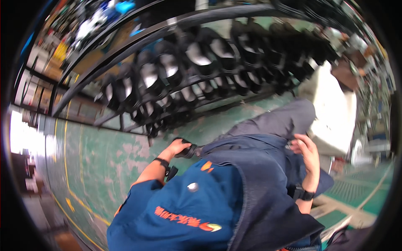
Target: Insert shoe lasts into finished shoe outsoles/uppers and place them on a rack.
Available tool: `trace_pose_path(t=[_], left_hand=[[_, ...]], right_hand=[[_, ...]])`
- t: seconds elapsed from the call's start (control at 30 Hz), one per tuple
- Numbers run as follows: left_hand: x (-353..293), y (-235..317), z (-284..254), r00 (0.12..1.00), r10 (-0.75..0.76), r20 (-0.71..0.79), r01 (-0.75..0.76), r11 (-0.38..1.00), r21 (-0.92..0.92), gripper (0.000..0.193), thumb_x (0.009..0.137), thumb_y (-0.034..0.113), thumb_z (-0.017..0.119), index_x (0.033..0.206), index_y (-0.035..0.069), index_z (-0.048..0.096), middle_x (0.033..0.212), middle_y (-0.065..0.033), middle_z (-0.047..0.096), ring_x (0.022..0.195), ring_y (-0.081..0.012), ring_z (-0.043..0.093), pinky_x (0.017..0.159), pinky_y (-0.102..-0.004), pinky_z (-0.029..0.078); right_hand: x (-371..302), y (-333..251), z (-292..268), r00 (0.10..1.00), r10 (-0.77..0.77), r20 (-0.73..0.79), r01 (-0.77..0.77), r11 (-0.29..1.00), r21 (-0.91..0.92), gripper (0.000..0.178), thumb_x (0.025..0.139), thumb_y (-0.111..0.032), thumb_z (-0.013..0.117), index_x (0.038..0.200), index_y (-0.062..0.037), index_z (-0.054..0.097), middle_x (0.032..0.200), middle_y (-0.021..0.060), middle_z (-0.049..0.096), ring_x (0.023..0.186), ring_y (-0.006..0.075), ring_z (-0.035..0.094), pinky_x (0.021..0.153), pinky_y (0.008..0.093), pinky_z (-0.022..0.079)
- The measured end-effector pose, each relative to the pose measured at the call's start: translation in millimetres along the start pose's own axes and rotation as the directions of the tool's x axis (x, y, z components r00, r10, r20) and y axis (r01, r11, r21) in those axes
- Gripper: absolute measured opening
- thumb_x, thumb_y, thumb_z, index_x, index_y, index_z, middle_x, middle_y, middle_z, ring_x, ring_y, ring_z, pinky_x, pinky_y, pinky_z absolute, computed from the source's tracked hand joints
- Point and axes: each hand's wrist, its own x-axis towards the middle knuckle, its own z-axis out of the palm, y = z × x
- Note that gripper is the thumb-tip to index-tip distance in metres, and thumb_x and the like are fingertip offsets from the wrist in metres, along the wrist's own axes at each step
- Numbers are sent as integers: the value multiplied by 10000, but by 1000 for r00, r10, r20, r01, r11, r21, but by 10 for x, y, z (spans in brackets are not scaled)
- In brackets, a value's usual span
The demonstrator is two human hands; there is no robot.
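My left hand [179, 146] is stretched out low on the left, its fingers closed at a black shoe [187, 151]. Blur and the shoe hide most of its fingertips. The shoe is beside the end of my grey trouser leg [268, 119]; whether it is on a foot cannot be made out. My right hand [307, 152] hangs over my lap by the dark jacket [272, 167], fingers loosely bent and apart, with nothing seen in them. Each wrist wears a black band.
Ahead stands a dark metal rack [125, 52] with rows of black shoes with pale insoles [197, 54]. A white block-like object [335, 108] is beyond my knee at right, below a brown box [345, 75]. The green floor [113, 154] has yellow lines.
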Motion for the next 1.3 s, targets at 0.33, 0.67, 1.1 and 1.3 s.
trace_pose_path(t=[0.33,0.67,1.1,1.3], left_hand=[[-103,212,-93,998,-25,49,25,1000,1,351,858,285,685,1054,-4,666,942,-68,692,844,-165,636,777,-333,495],[-144,323,-214,985,-159,63,145,974,175,410,840,337,702,1072,0,667,999,-95,697,884,-189,637,805,-338,488],[-110,622,-133,984,-106,146,38,912,409,543,831,328,706,1211,-48,607,1141,-161,671,1064,-228,619,924,-337,465],[47,557,-150,979,-25,203,-77,875,478,805,763,478,730,1221,-158,546,1206,-247,631,1139,-298,598,982,-368,440]], right_hand=[[74,181,191,997,-81,17,82,995,-54,316,912,-205,643,1148,6,643,933,86,706,853,136,649,779,282,516],[107,318,73,996,-84,11,84,996,-5,325,903,-218,656,1154,-11,649,922,77,704,829,119,638,767,268,510],[22,192,-49,980,-156,-124,123,964,-236,297,881,-251,662,1046,-4,667,895,135,702,829,202,682,751,317,529],[81,341,-69,982,-153,-110,127,968,-215,274,885,-219,666,1050,0,658,901,108,697,820,167,662,750,306,524]])
